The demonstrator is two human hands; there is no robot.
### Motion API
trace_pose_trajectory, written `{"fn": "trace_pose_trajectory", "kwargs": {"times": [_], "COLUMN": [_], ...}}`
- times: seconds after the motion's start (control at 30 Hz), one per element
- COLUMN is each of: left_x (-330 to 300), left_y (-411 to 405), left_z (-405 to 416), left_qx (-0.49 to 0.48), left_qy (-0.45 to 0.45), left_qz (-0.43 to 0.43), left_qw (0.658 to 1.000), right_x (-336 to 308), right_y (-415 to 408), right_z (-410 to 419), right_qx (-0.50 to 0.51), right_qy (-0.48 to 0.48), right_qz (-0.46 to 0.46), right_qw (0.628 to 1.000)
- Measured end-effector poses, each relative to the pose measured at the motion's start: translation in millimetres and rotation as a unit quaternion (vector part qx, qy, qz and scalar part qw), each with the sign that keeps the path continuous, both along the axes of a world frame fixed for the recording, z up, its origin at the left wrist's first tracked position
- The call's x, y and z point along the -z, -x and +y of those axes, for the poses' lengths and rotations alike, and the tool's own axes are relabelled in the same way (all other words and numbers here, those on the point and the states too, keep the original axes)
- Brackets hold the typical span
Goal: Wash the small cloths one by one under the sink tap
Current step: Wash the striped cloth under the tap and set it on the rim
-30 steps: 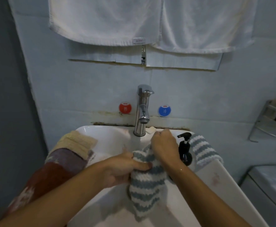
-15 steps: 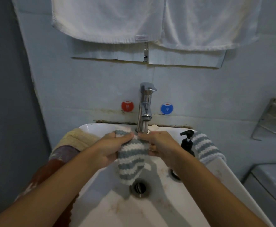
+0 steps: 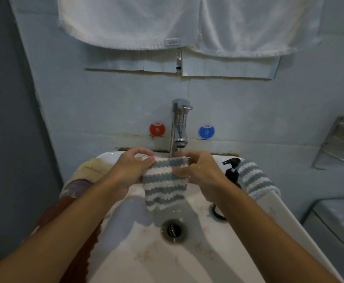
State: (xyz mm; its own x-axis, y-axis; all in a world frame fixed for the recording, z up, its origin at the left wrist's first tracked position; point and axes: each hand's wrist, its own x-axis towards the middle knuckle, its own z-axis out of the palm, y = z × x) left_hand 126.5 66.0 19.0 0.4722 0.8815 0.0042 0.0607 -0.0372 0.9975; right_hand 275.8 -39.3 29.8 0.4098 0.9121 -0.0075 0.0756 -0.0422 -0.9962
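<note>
Cloth in hand: we hold a grey and white striped cloth (image 3: pixel 165 185) by its top edge, just under the tap (image 3: pixel 179 127) spout and over the sink (image 3: pixel 187 252).
Sink: white basin, drain (image 3: pixel 174 230) below the cloth's hanging end.
Cloths waiting: a pile of beige and reddish cloths (image 3: pixel 79 180) lies on the sink's left rim; a second striped cloth (image 3: pixel 254 180) is draped over the right rim, beside a black soap bottle (image 3: pixel 232 172).
Left hand (image 3: pixel 129 170): fingers and thumb pinch the cloth's upper left corner.
Right hand (image 3: pixel 199 173): fingers and thumb pinch the upper right corner.
Key relation: the cloth's long axis runs straight down from both grips, which are level and equally near the spout; the top edge spans between them, right below the outlet.
Water: we cannot tell whether it is running.
Change: a second ago the cloth was bunched between our hands lower in the basin; now it is raised and spread flat under the tap.
</note>
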Motion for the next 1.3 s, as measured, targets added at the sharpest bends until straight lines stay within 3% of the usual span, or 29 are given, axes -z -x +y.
{"fn": "trace_pose_trajectory", "kwargs": {"times": [0.17, 0.27, 0.37, 0.57, 0.7, 0.77, 0.87, 0.97, 1.03, 1.17, 1.23, 1.3], "left_x": [-4.0, -9.2, -12.2, 0.7, 12.9, 12.8, 12.4, 19.6, 27.0, 36.8, 36.5, 33.1], "left_y": [0.2, 6.0, 12.4, 10.2, 4.4, 2.7, -2.2, -9.0, -14.3, -24.4, -25.2, -24.4], "left_z": [-0.3, 1.6, 4.9, 21.7, 28.5, 27.0, 15.9, 5.7, -0.8, -12.0, -14.7, -12.1], "left_qx": [0.03, 0.09, 0.161, 0.106, 0.053, 0.06, 0.069, 0.046, 0.02, -0.045, -0.054, 0.003], "left_qy": [-0.056, 0.02, 0.06, -0.149, -0.313, -0.338, -0.249, -0.179, -0.169, -0.157, -0.055, 0.079], "left_qz": [0.047, 0.026, 0.031, 0.142, 0.205, 0.219, 0.162, 0.076, 0.032, 0.013, 0.012, -0.018], "left_qw": [0.997, 0.995, 0.985, 0.973, 0.926, 0.914, 0.952, 0.98, 0.985, 0.986, 0.997, 0.997], "right_x": [2.7, 6.4, 7.5, 1.4, 6.0, 8.2, 10.9, 13.9, 18.7, 33.6, 40.3, 41.4], "right_y": [0.3, -3.0, -7.3, -7.4, -7.6, -9.4, -12.3, -6.5, -2.2, 2.9, 3.8, 1.2], "right_z": [-1.1, 0.9, 2.5, 1.1, 4.6, 6.3, 8.7, 7.7, 8.1, 14.3, 16.9, 17.6], "right_qx": [0.03, 0.063, 0.069, 0.003, 0.016, 0.035, 0.035, 0.014, -0.001, 0.021, 0.044, 0.068], "right_qy": [-0.031, -0.054, -0.059, 0.002, 0.022, 0.011, 0.005, 0.0, 0.003, -0.01, -0.021, -0.028], "right_qz": [-0.098, -0.18, -0.186, -0.183, -0.291, -0.338, -0.333, -0.237, -0.199, -0.208, -0.204, -0.168], "right_qw": [0.994, 0.98, 0.978, 0.983, 0.956, 0.94, 0.942, 0.971, 0.98, 0.978, 0.978, 0.983]}}
